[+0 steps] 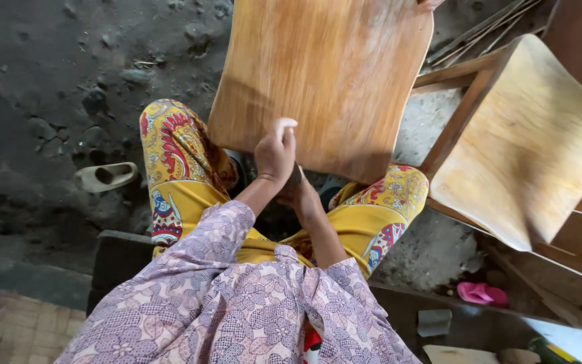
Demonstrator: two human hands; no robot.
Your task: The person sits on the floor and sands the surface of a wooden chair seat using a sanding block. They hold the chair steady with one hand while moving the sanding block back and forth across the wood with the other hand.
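A seated person in a floral blouse bends both arms inward over the lap, where a curved wooden seat panel [325, 81] leans. The left hand [276, 152] presses curled fingers against its lower edge; the right hand [302, 197], tucked underneath, is too hidden to tell its grip.
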